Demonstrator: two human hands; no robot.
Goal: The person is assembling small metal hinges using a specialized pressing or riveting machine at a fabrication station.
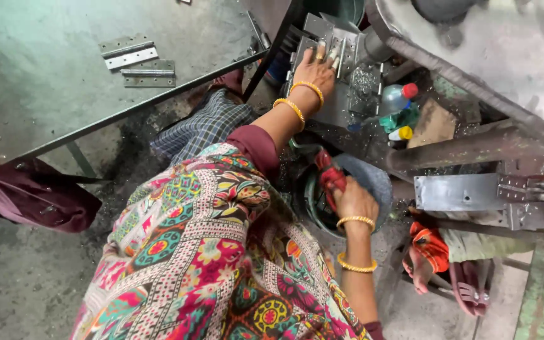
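My left hand [315, 66] reaches up and lies flat on a stack of grey metal hinge pieces [341, 47] at a machine, fingers spread over them. My right hand [355, 200] is closed around a red cloth-wrapped handle [330, 176] above a dark round pan [373, 179]. Both wrists carry gold bangles. My patterned, colourful garment [209, 252] fills the lower middle and hides what is below my arms.
Flat metal hinges [136, 60] lie on a grey table at upper left, edged by a dark bar [133, 108]. A plastic bottle with a red cap [396, 96] stands right of the machine. A grey metal plate [458, 192] juts in at right. Another person's sandalled foot [420, 271] is at lower right.
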